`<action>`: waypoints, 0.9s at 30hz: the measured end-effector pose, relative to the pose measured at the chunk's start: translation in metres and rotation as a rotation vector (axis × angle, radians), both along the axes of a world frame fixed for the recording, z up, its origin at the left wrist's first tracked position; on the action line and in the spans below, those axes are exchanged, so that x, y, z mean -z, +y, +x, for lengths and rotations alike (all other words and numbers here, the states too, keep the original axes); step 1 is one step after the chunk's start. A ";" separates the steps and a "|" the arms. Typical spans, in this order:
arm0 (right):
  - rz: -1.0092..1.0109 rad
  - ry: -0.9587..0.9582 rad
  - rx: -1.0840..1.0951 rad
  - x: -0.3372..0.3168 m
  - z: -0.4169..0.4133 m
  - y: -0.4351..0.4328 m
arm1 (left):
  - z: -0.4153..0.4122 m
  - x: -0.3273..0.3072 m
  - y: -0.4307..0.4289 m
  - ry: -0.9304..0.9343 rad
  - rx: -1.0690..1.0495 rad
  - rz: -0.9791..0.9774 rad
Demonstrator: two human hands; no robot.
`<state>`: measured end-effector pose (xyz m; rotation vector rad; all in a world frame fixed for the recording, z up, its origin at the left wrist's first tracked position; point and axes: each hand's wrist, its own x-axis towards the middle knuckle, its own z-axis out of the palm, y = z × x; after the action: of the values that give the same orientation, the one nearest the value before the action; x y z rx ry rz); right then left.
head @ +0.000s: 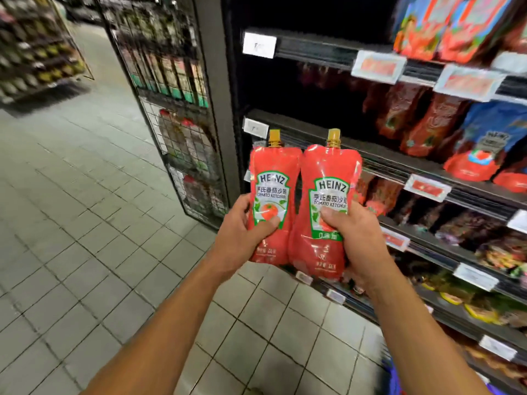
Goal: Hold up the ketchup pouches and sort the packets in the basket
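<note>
I hold two red Heinz tomato ketchup pouches with gold caps upright, side by side, in front of a shop shelf. My left hand (242,235) grips the left pouch (271,178) round its lower half, thumb across the label. My right hand (350,238) grips the right pouch (328,172) the same way, thumb on the tomato picture. The two pouches touch along their inner edges. Both labels face me.
Dark shelves (399,166) with white price tags run along the right, stocked with red sauce pouches (422,121) and other packets. A wire rack (182,138) of goods stands at the shelf's end. Grey tiled floor (85,223) spreads left, with another shelf unit (34,52) far left.
</note>
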<state>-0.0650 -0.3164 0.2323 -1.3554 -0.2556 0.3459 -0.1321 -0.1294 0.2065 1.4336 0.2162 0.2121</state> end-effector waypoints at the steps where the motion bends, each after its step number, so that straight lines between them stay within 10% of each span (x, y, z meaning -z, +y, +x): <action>1: 0.002 -0.012 -0.003 -0.004 0.003 0.007 | 0.003 -0.003 0.007 -0.016 -0.004 0.005; 27: 0.094 -0.269 0.120 -0.138 0.224 0.074 | 0.256 -0.153 0.091 -0.325 0.121 0.016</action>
<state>0.1586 -0.2424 0.3706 -1.3163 -0.4067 0.0490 0.1239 -0.0387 0.3597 1.4007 -0.1379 0.3433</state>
